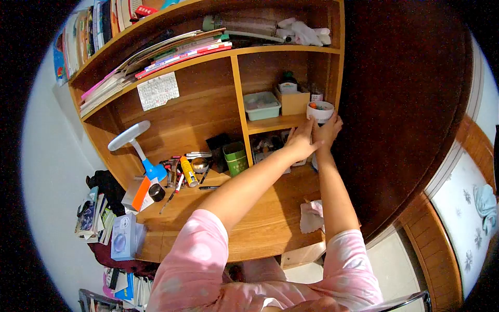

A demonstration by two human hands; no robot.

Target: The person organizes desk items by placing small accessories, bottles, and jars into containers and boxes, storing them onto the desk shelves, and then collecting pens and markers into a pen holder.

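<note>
A small white bowl (320, 115) with colourful small items in it, one of them orange, is at the front right of the middle shelf. My right hand (328, 130) is wrapped round its right side and lower front. My left hand (300, 141) reaches up to the bowl's lower left side, fingertips against it and thumb stretched towards my right wrist. Whether the bowl rests on the shelf or is slightly raised I cannot tell. Beside it are a cardboard box (294, 103) with a dark bottle in it and a pale green plastic tub (262, 106).
Below the shelf, the wooden desk (249, 229) holds a green tin (235, 158), a yellow tube (188, 172), pens and a white-and-blue desk lamp (150, 169). A cloth (312, 216) lies near the desk's right side. A dark brown panel (405, 104) stands close on the right.
</note>
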